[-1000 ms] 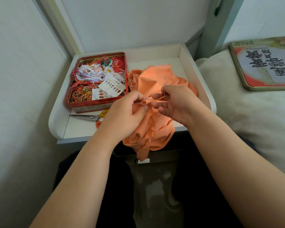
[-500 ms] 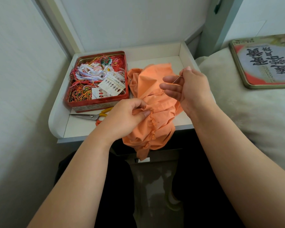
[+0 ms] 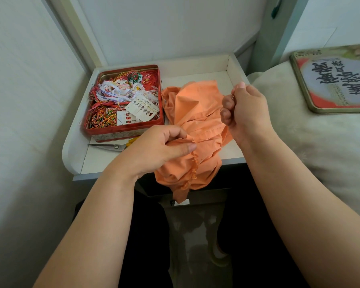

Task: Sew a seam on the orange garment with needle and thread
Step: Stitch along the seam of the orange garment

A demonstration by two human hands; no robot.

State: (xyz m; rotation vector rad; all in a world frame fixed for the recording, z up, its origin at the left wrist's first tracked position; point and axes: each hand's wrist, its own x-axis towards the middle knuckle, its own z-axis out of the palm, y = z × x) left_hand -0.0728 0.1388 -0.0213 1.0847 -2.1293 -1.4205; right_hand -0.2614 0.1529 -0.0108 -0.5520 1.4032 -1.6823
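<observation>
- A red tin (image 3: 124,129) sits at the far left of the white desk (image 3: 197,71), heaped with tangled coloured threads and a few small cards.
- Just in front of the tin, scissors (image 3: 112,146) lie flat on the desk, blades pointing left; their yellow handles are partly hidden behind the left hand.
- The left hand (image 3: 154,151) pinches a gathered fold of the orange garment (image 3: 195,113) between thumb and curled fingers, near the front edge of the desk.
- The orange garment lies crumpled right of the tin, touching its side, and spills over the desk's near edge; a ruffled seam runs down the hanging part.
- The right hand (image 3: 245,109) is raised above the garment's right side, thumb and forefinger pinching a thin needle (image 3: 233,97) at the fingertips, the other fingers curled in. The thread is too fine to make out.
- Far right, a flat printed tin lid (image 3: 333,80) rests on a pale bed cover (image 3: 320,146).
</observation>
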